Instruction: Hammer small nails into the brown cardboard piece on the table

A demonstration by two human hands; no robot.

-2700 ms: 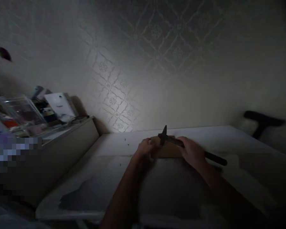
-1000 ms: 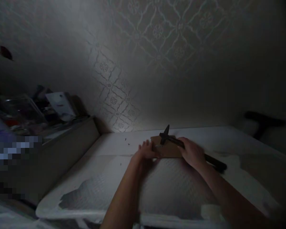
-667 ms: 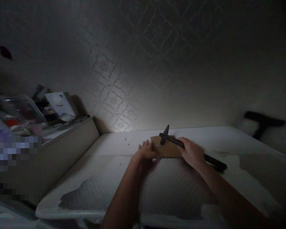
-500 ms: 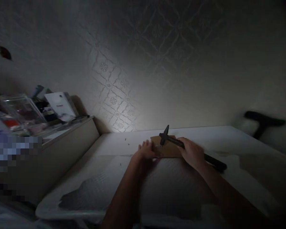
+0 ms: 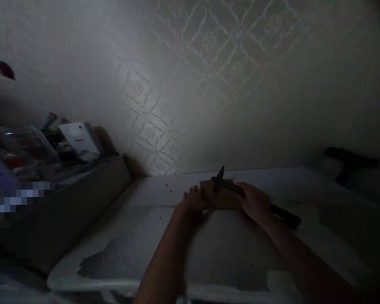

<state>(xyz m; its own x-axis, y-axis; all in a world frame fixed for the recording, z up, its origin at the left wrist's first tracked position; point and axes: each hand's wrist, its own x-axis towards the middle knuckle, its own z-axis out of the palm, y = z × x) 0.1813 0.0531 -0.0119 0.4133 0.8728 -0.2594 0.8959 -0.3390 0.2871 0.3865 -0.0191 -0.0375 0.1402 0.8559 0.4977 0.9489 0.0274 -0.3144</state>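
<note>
Our left hand (image 5: 192, 202), which was up by the head of the hammer (image 5: 218, 184), has drawn back and lies with fingers spread at the left end of the board (image 5: 223, 203), clasping nothing that we can make out; our right hand (image 5: 256, 203) stays closed round the hammer's handle, the head over the board's left half; so we have the board steadied from one side, fingers apart from the head; the board lies by the far edge of the worktop (image 5: 152, 190), about midway along; the light has dimmed, and we cannot tell whether hammer and board touch
</note>
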